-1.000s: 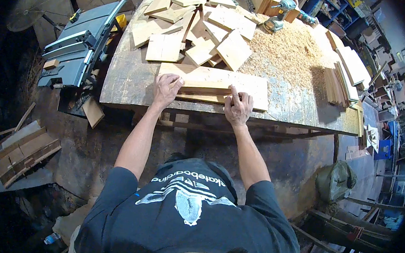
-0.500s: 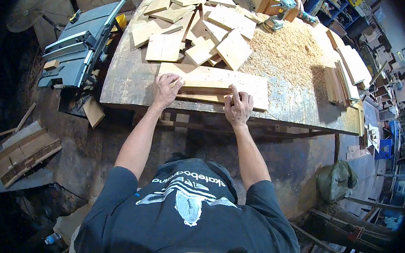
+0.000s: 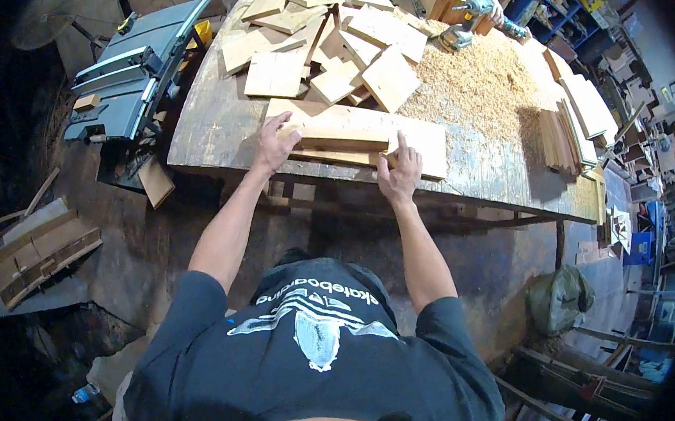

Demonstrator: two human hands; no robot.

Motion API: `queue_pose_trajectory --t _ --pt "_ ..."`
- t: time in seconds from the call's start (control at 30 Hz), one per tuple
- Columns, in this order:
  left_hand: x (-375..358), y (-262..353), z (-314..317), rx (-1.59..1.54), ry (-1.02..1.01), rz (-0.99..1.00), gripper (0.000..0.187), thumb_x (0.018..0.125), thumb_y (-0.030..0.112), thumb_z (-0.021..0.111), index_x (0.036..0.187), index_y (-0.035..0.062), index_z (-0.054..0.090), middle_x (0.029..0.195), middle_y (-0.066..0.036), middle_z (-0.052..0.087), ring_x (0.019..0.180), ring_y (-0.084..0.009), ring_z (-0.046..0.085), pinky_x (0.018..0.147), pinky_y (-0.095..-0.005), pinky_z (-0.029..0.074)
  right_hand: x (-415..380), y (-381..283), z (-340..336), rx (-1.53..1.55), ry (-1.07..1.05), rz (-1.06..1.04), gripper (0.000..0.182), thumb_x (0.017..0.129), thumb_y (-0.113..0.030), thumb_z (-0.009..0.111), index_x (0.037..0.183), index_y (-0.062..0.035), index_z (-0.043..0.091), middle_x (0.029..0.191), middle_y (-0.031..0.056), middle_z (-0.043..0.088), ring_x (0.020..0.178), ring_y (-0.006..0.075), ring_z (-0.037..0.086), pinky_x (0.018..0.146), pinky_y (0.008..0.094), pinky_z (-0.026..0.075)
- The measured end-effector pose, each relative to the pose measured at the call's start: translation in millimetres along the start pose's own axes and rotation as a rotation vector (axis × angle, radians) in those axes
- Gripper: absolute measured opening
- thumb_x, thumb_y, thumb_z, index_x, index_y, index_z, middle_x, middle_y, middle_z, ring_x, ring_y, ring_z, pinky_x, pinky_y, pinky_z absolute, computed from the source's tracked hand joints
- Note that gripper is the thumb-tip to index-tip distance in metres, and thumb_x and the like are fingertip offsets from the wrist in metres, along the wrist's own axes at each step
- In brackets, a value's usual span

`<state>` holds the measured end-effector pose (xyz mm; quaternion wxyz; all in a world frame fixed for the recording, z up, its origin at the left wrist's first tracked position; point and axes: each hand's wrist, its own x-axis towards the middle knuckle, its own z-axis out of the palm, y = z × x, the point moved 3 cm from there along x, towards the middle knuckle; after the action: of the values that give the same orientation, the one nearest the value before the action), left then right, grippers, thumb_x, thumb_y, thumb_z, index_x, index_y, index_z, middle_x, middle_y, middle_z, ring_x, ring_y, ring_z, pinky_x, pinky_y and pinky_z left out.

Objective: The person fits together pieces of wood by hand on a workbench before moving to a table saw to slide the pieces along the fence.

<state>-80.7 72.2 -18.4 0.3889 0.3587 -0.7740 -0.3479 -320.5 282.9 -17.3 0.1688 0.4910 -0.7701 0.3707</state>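
A narrow wooden strip (image 3: 342, 138) lies lengthwise on a wider pale board (image 3: 428, 142) near the table's front edge. My left hand (image 3: 273, 143) is at the strip's left end, its thumb and forefinger apart and the thumb right at the wood. At the opposite end, my right hand (image 3: 401, 172) rests over the board with its fingers spread and the forefinger stretched forward. The strip's two ends sit between my hands.
Behind the board is a heap of cut wooden pieces (image 3: 275, 75). Sawdust (image 3: 479, 83) covers the table's right half, with a cordless drill (image 3: 459, 31) beyond it. Another person's hands (image 3: 489, 6) are at a wooden box. Stacked slats (image 3: 561, 140) stand right; a table saw (image 3: 119, 93) stands left.
Both hands have loosened, fingers spreading, and the right has slid slightly right of the strip's end. More of the strip's front side shows now.
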Motion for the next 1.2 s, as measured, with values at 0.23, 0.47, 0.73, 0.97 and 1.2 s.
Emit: queue_pose_trajectory --t 0.23,0.47,0.73,0.97,1.2 --pt "-49.0 78.4 12.2 -0.424 -0.169 -0.138 0.088 0.089 0.008 0.069 0.162 0.0009 0.02 0.085 -0.003 0.065 0.074 -0.0097 0.058 0.07 -0.0257 0.051 6.1 -49.0 -20.3 0.741 -0.327 0.431 0.087 0.09 -0.004 0.064 0.164 -0.0045 0.019 0.074 0.0019 0.058 0.068 0.0107 0.053 0.069 0.0258 0.048" --pt "-45.9 98.9 43.4 -0.515 -0.323 -0.157 0.096 0.09 0.003 0.063 0.164 0.0029 0.002 0.08 -0.004 0.062 0.067 -0.0078 0.055 0.058 -0.0231 0.047 13.6 -72.1 -6.4 0.736 -0.579 0.57 0.093 0.085 -0.008 0.058 0.166 -0.0118 0.012 0.096 0.0145 0.069 0.084 0.0209 0.064 0.085 0.0353 0.052" --pt "-65.6 42.9 59.2 -0.417 -0.339 -0.297 0.098 0.088 0.003 0.062 0.166 0.0133 0.003 0.082 -0.008 0.07 0.065 -0.0097 0.06 0.055 -0.0259 0.049 -24.7 -22.7 40.3 0.573 -0.519 0.528 0.09 0.084 -0.002 0.055 0.166 -0.0188 0.019 0.111 0.0163 0.069 0.059 0.0117 0.057 0.051 0.0299 0.049" --pt "-56.5 41.8 58.6 -0.342 -0.323 -0.248 0.1 0.089 0.004 0.065 0.166 0.0167 0.003 0.087 -0.006 0.072 0.069 -0.0093 0.061 0.058 -0.0283 0.051 -16.3 -28.1 39.1 0.556 -0.441 0.479 0.091 0.084 -0.003 0.056 0.165 -0.0176 0.02 0.064 0.0049 0.061 0.048 0.0122 0.051 0.047 0.0312 0.048" --pt "-45.3 54.0 22.2 -0.368 -0.239 -0.317 0.097 0.088 0.009 0.07 0.164 0.0033 0.01 0.079 -0.004 0.069 0.073 -0.011 0.063 0.072 -0.028 0.055 12.1 -46.5 -8.0 0.65 -0.274 0.52 0.086 0.086 -0.006 0.059 0.164 -0.0138 0.024 0.071 0.008 0.063 0.053 0.0159 0.056 0.058 0.0355 0.053"
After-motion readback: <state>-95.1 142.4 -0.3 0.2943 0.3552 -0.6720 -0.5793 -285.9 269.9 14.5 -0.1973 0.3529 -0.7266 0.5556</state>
